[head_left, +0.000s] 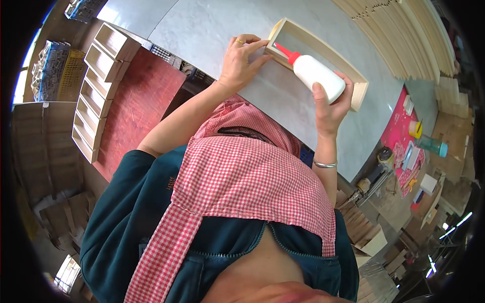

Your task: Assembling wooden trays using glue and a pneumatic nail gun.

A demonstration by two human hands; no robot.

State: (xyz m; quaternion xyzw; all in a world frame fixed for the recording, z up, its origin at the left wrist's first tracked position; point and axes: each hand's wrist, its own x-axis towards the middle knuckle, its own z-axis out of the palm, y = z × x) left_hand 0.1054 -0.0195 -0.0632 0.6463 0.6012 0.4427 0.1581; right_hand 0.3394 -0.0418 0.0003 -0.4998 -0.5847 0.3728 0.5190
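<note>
A long, narrow wooden frame [323, 42] of pale, thin boards lies tilted on the grey tabletop. My left hand [242, 63] pinches its left end near the corner, fingers on the end board and thumb at the near side. In my right hand [332, 108] is a white squeeze bottle [314, 76] with a red cap and a tapered red nozzle. The bottle lies slanted over the frame, and its nozzle tip points into the left corner, close to my left fingertips. From this view I cannot tell whether the tip touches the wood.
Several finished-looking wooden boxes [93, 93] stand in a row along a red board [136, 96] at left. Stacked wooden strips [404, 35] cover the far right of the grey table [212, 30]. A teal-lidded bottle [432, 145] and loose tools lie beyond the right edge.
</note>
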